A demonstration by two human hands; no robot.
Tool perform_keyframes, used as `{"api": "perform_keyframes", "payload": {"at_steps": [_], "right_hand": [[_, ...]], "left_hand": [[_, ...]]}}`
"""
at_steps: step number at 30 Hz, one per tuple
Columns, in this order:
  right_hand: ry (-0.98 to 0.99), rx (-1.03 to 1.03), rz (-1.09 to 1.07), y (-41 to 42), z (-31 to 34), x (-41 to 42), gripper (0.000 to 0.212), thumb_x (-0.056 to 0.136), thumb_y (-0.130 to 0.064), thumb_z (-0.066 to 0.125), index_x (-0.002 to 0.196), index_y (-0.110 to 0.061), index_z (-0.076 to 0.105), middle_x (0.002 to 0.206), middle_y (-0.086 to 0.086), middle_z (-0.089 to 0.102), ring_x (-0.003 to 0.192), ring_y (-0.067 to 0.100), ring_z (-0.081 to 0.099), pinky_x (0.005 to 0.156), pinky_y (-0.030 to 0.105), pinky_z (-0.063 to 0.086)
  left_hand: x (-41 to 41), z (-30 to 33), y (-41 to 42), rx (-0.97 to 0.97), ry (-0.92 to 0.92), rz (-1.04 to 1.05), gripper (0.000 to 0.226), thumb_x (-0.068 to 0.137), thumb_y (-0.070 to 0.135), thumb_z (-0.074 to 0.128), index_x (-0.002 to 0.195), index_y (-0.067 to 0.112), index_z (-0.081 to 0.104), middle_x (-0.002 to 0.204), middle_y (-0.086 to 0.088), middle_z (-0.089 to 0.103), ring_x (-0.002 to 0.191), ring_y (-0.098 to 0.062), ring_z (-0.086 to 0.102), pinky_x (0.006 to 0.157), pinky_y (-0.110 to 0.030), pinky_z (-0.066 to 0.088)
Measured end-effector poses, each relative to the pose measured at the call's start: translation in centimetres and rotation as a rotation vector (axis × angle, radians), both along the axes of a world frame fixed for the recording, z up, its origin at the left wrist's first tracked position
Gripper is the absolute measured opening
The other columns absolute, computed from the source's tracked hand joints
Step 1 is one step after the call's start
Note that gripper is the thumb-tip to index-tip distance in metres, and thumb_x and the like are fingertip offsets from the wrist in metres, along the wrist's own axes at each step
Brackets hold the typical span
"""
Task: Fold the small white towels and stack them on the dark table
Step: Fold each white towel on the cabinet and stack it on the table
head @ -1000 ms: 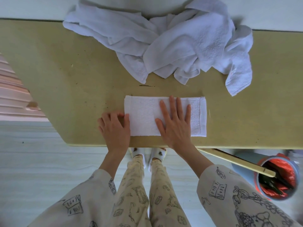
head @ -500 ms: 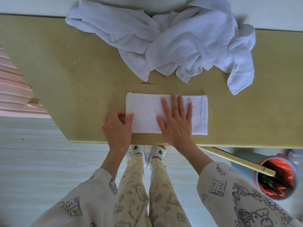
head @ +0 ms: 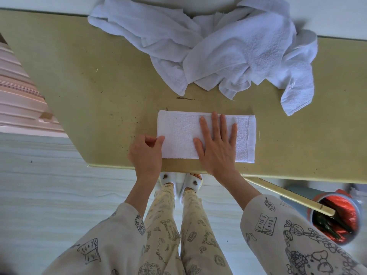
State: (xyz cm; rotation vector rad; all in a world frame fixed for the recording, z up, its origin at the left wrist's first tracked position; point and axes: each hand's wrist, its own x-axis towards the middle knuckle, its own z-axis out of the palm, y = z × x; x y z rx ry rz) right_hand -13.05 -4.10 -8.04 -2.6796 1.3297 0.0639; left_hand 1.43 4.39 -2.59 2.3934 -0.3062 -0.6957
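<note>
The right hand (head: 217,144) presses flat, fingers spread, on the half-folded towel (head: 178,135), while the left hand (head: 146,152) pinches its nine-o'clock edge. Next, I'd guess, that end folds over toward three o'clock; the unfolded heap (head: 218,50) waits at twelve.

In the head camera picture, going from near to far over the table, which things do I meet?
left hand → right hand, flat on the folded towel → heap of unfolded towels at the far edge.

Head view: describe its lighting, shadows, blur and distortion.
Head view: soft, even light, with faint shadows under the towel pile; wide-angle distortion bows the table edges and splays the sleeves; the folded towel and both hands are sharp; the red-lined bin at the corner is blurred.
</note>
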Motion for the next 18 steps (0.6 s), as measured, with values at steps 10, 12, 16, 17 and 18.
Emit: {"api": "perform_keyframes", "payload": {"at_steps": [10,12,16,17,18], "right_hand": [[0.0,0.012,0.0,0.0,0.1,0.1,0.059,0.095,-0.048,0.028,0.146,-0.018,0.028,0.153,0.017,0.024,0.142,0.035,0.02,0.112,0.057,0.009],[-0.021,0.013,-0.016,0.0,0.6,0.5,0.06,0.095,-0.05,0.026,0.146,-0.019,0.026,0.153,0.016,0.024,0.142,0.035,0.02,0.112,0.058,0.009],[-0.101,0.005,0.058,0.4,1.8,3.0,0.056,0.095,-0.048,0.027,0.145,-0.021,0.029,0.153,0.014,0.024,0.142,0.032,0.02,0.113,0.058,0.011],[-0.107,0.006,0.094,0.5,1.8,3.6,0.055,0.095,-0.046,0.028,0.144,-0.021,0.032,0.153,0.013,0.025,0.142,0.032,0.021,0.113,0.058,0.012],[-0.1,0.009,0.13,0.7,1.7,4.2,0.054,0.096,-0.045,0.028,0.143,-0.02,0.034,0.153,0.013,0.026,0.141,0.032,0.022,0.112,0.058,0.013]], "left_hand": [[0.5,-0.6,0.1,0.043,0.044,0.038,0.017,0.087,0.03,0.061,0.084,0.014,0.056,0.073,0.01,0.053,0.087,-0.02,0.056,0.087,-0.037,0.047],[0.5,-1.0,0.2,0.042,0.032,0.031,0.016,0.086,0.031,0.061,0.084,0.015,0.056,0.074,0.01,0.053,0.091,-0.023,0.057,0.088,-0.041,0.047],[0.3,-1.1,0.0,0.005,-0.023,0.016,0.019,0.085,0.031,0.061,0.092,0.015,0.054,0.081,0.007,0.055,0.091,-0.023,0.056,0.09,-0.042,0.046],[0.3,-1.0,-0.1,0.015,-0.089,-0.01,0.022,0.086,0.03,0.059,0.096,0.012,0.053,0.088,0.002,0.057,0.093,-0.024,0.054,0.092,-0.039,0.043],[0.4,-1.0,-0.4,0.036,-0.182,-0.051,0.023,0.088,0.028,0.056,0.101,0.009,0.053,0.096,-0.004,0.057,0.097,-0.026,0.052,0.091,-0.036,0.039]]}}
